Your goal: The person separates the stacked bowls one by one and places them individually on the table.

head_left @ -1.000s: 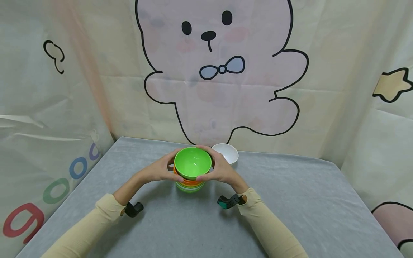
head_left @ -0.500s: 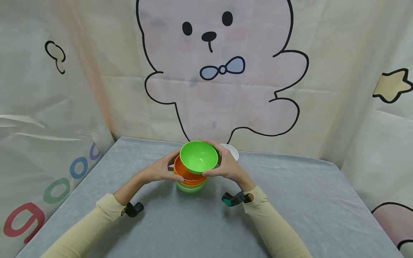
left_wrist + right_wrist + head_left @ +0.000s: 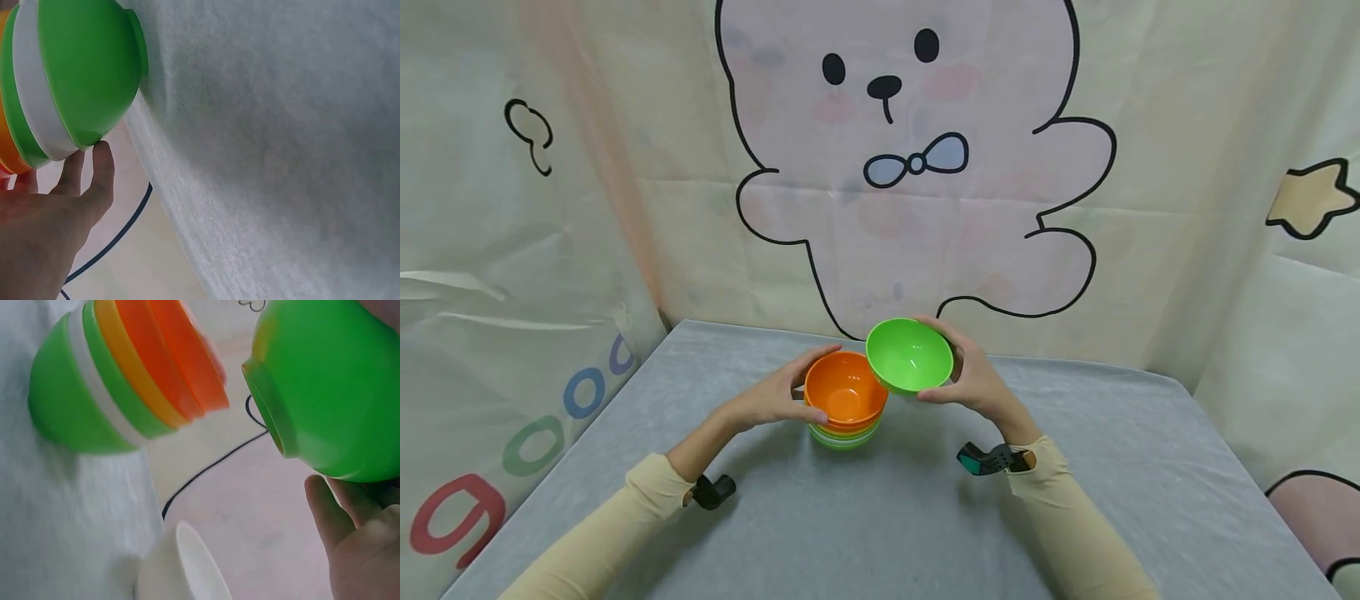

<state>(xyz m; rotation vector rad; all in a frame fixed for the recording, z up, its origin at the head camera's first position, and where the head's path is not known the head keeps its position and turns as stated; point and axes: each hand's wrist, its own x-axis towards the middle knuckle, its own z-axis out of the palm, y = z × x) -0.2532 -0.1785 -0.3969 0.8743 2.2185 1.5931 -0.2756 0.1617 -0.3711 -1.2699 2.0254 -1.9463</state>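
From above, my head camera looks forward and down across the table (image 3: 880,517), the farthest view, taking in both far corners. The left wrist camera, close behind my left hand (image 3: 50,225), faces the far edge low and sideways. The right wrist one, tipped the opposite way, looks from close by at the green bowl (image 3: 331,394) in my right hand (image 3: 362,547); all three share the bowl stack (image 3: 125,381).

Pale yellow sleeves (image 3: 598,529), black wrist cameras (image 3: 713,492)
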